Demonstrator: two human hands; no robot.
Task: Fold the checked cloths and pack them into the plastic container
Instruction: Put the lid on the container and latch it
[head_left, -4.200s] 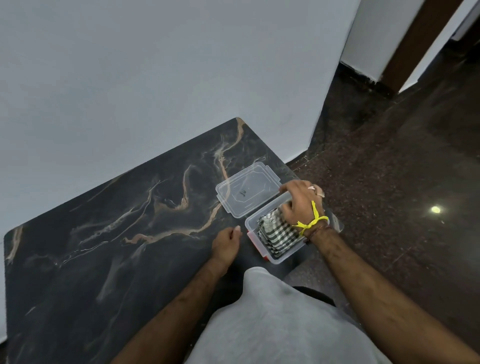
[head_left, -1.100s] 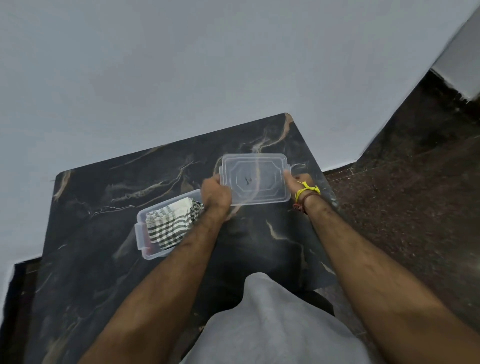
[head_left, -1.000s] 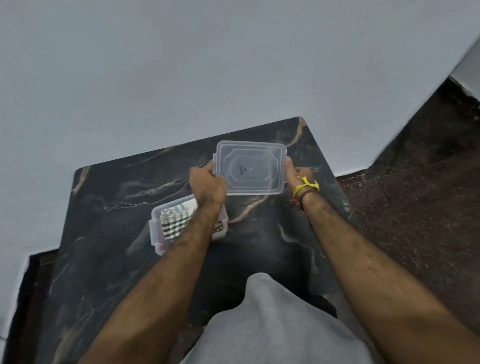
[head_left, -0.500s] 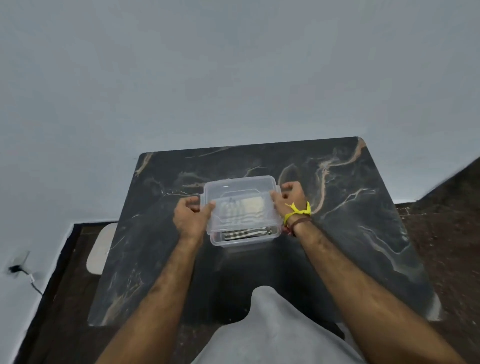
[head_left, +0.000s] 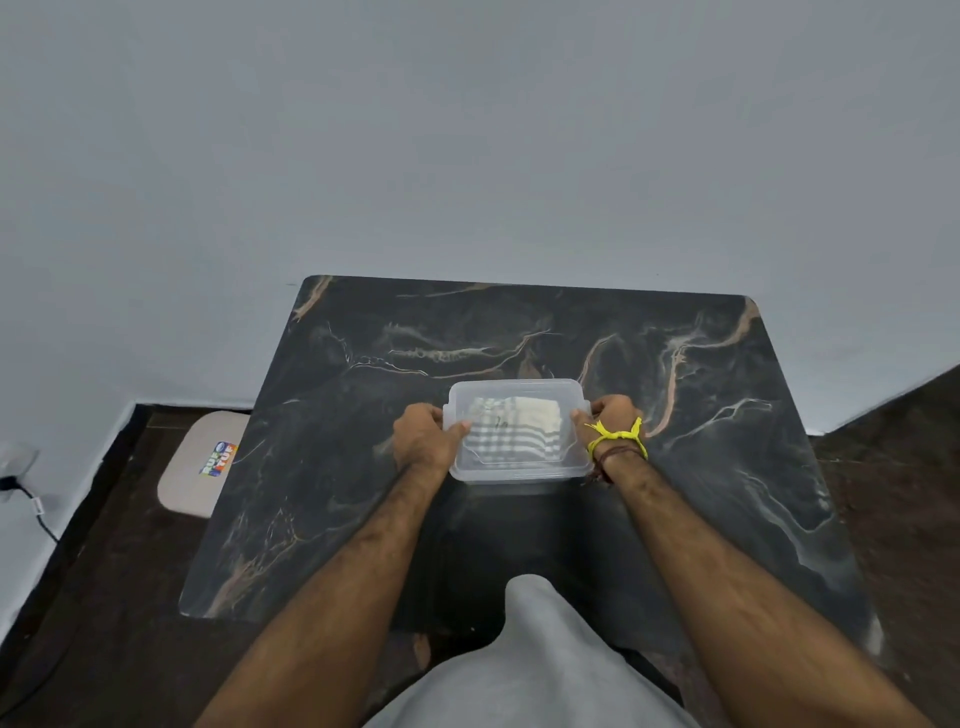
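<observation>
A clear plastic container (head_left: 514, 472) sits in the middle of the dark marble table (head_left: 701, 467), with its clear lid (head_left: 519, 391) lying on top. Folded black-and-white checked cloths (head_left: 511, 434) show dimly through the lid. My left hand (head_left: 423, 436) grips the lid's left edge, thumb on top. My right hand (head_left: 605, 413), with a yellow band at the wrist, grips the right edge. Both hands press against the container's short sides.
A pale wall runs behind the table's far edge. On the dark floor to the left lies a white pad (head_left: 202, 462) with a coloured label, and a black cable (head_left: 36, 512) hangs at the far left wall.
Both hands carried the lid from above the table over onto the container. The lid now sits lower and flatter on it than half a second ago.
</observation>
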